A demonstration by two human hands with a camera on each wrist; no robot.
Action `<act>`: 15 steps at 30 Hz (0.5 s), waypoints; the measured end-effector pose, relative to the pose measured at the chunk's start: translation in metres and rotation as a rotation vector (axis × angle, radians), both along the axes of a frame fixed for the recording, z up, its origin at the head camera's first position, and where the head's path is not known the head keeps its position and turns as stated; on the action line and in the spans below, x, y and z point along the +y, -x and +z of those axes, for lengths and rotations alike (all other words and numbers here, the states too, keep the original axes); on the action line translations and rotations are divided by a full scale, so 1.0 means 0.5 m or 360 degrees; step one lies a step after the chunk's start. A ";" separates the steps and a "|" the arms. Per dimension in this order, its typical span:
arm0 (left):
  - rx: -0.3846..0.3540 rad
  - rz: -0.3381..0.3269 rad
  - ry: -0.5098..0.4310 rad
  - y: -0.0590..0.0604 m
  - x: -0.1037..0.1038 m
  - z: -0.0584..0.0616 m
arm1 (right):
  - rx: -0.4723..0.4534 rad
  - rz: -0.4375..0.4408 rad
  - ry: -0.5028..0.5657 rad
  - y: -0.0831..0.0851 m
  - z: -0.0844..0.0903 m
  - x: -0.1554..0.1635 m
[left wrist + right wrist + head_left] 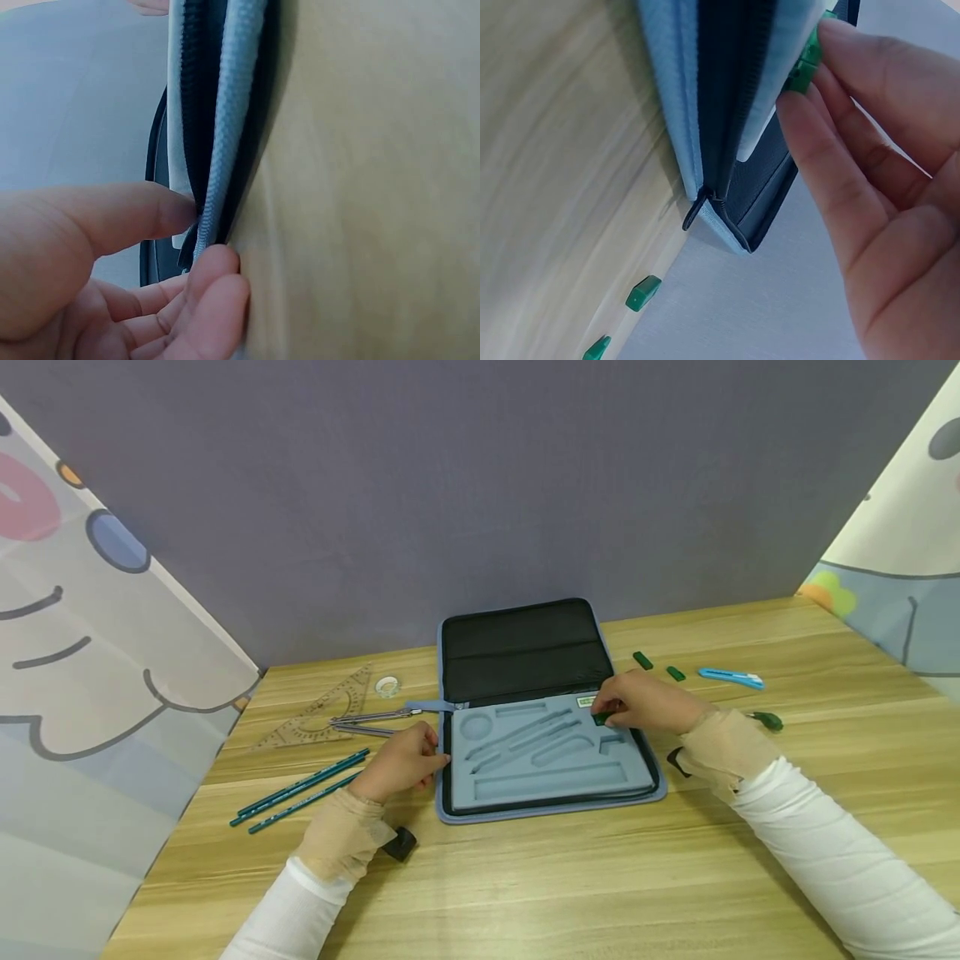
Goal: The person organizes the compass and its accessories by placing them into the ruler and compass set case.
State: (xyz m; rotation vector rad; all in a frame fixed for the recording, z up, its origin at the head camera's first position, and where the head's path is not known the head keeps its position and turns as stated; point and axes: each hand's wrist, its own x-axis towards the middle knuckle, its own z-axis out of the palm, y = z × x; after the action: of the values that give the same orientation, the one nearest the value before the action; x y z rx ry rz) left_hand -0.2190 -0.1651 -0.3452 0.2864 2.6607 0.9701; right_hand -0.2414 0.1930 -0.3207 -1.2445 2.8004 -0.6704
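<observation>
An unzipped blue zip case (551, 814) lies open, its black lid (525, 653) folded back. Inside sits a light blue foam insert (517, 768) with shaped recesses. My left hand (405, 762) is at the case's left side; in the left wrist view, thumb and fingers pinch the zippered edge (225, 112). Over the insert's upper right, my right hand (651, 702) holds a small green block (804, 67) between thumb and fingertips. Fingers partly cover the block, so whether it touches the insert cannot be told. Just above it lies a white-and-green piece (587, 701) in the insert.
Left of the case lie a pair of compasses (371, 718), a clear set square (322, 714), a tape roll (387, 686) and several teal pencils (300, 787). To the right are two green blocks (642, 660), a blue utility knife (731, 677) and a dark green item (768, 721).
</observation>
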 end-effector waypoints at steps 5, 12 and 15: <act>0.0000 -0.0001 -0.0012 0.000 -0.001 0.000 | -0.0016 0.0030 0.0033 -0.001 -0.001 0.002; 0.0011 -0.0007 -0.0014 -0.001 0.000 0.001 | -0.0105 -0.0092 -0.0031 -0.006 0.004 -0.004; 0.0014 -0.0009 -0.0009 -0.002 0.000 0.002 | -0.0106 -0.0102 -0.0030 -0.005 0.003 -0.006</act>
State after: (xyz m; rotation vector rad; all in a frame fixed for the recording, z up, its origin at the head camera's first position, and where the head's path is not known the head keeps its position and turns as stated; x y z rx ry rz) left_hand -0.2180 -0.1652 -0.3443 0.3001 2.6641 0.9766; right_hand -0.2388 0.1898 -0.3194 -1.1127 2.7959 -0.6733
